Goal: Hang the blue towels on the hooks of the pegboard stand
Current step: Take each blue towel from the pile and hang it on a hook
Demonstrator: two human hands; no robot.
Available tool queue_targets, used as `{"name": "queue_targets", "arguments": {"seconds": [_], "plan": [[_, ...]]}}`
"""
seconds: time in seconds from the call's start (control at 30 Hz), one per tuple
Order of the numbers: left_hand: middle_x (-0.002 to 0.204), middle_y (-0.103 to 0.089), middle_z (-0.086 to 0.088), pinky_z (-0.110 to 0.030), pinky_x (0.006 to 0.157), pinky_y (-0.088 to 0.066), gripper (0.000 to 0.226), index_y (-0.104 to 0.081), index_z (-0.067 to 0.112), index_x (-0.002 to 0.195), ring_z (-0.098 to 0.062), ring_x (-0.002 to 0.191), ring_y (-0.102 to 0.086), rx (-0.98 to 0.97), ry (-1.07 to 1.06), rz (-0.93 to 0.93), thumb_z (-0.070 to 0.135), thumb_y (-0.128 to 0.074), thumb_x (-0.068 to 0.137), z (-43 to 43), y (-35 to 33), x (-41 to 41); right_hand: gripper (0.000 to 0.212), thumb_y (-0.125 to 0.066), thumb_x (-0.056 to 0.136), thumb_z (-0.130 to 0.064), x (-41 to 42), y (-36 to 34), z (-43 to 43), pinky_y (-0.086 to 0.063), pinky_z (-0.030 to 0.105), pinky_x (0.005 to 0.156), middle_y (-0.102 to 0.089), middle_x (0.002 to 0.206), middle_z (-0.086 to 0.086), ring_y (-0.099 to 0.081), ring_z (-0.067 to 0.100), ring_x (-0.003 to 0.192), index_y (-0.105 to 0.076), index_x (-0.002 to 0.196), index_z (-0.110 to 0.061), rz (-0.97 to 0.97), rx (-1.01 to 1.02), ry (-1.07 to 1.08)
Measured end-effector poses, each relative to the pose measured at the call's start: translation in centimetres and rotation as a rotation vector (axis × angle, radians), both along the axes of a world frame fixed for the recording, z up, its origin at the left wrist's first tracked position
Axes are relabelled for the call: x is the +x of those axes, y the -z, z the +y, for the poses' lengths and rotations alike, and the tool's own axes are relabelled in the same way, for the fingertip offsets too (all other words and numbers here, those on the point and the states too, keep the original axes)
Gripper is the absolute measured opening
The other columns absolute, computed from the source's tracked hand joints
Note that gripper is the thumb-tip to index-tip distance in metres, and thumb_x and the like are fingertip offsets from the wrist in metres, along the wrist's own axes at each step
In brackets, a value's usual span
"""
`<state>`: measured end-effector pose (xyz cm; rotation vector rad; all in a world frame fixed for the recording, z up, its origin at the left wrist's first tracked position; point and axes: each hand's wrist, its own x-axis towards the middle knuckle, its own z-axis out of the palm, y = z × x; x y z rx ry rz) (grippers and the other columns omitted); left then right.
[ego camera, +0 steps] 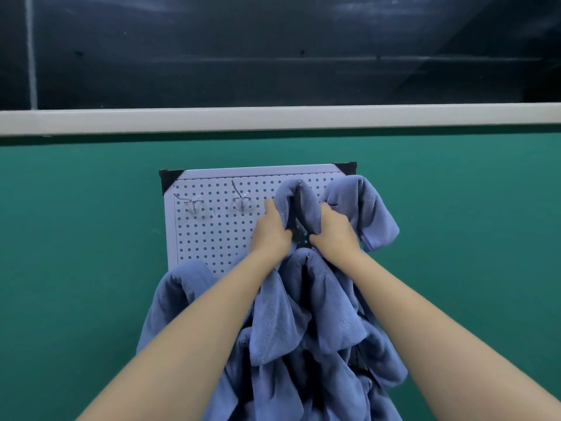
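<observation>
Nearest me, under both wrists, a bunch of lower blue terry towels (306,299) hangs from the bottom part of the white perforated metal pegboard stand (206,238). I cannot count them in that heap. One more, the drooping side towel (179,296), hangs below and to the left of my left hand (271,230).

Both hands are closed round one cloth, the held blue towel (299,196). My left hand grips its left fold and my right hand (332,235) grips its right fold. Its peak is just above my knuckles, and I judge it is draped over a hook I cannot properly see.

Just right of my right hand, the corner blue towel (367,208) is already hung from the top corner.

Left of my left hand, two remain free: the near bare wire hook (241,199) and the far bare wire hook (192,203). So most of the job looks done, with this towel to settle and those two to fill if any towels remain.

Beyond my fingers are the green desk (76,223) and a white rail (273,118).
</observation>
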<state>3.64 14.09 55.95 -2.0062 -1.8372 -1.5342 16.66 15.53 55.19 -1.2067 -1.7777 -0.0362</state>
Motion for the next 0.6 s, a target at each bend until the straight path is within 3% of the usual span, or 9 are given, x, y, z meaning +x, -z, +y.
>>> {"name": "queue_targets", "arguments": {"seconds": [0.17,0.33,0.43,0.6], "plan": [[0.118,-0.055,-0.010,-0.032,0.080,-0.043,0.053,-0.036,0.005,0.125,-0.027,0.104,-0.055,-0.007,0.058,-0.050,0.022,-0.068,0.086,-2.1,0.5,-0.4,0.036,-0.066,0.084,-0.024,1.3,0.9,-2.4,-0.046,0.035,0.072,-0.060,0.110,0.002,-0.057,0.025,0.099,-0.049,0.113,-0.013,0.025,0.007,-0.019],[0.122,-0.050,-0.002,-0.028,0.082,-0.039,0.051,-0.044,0.007,0.128,-0.022,0.112,-0.051,0.034,0.069,-0.049,0.023,-0.068,0.086,-6.7,2.3,-1.3,0.049,-0.066,0.087,-0.025,2.9,3.2,-7.1,-0.049,0.040,0.084,-0.057,0.125,0.002,-0.055,0.022,0.109,-0.047,0.131,-0.016,0.044,0.008,-0.050],[0.124,-0.053,-0.007,-0.025,0.081,-0.038,0.045,-0.047,0.009,0.129,-0.019,0.105,-0.051,-0.005,0.041,-0.015,0.024,-0.064,0.091,-10.1,4.3,-1.5,0.043,-0.065,0.088,-0.023,3.7,5.6,-10.1,-0.048,0.039,0.088,-0.060,0.123,0.001,-0.056,0.019,0.110,-0.051,0.128,-0.015,0.036,0.002,-0.090],[0.113,-0.063,-0.007,-0.022,0.079,-0.039,0.027,-0.060,0.008,0.113,-0.019,0.103,-0.058,-0.123,0.054,0.042,0.022,-0.064,0.090,-14.6,11.5,-1.5,0.037,-0.066,0.088,-0.021,4.1,12.7,-14.8,-0.048,0.041,0.092,-0.064,0.118,0.002,-0.059,0.019,0.106,-0.056,0.123,-0.013,-0.056,-0.094,-0.182]]}}
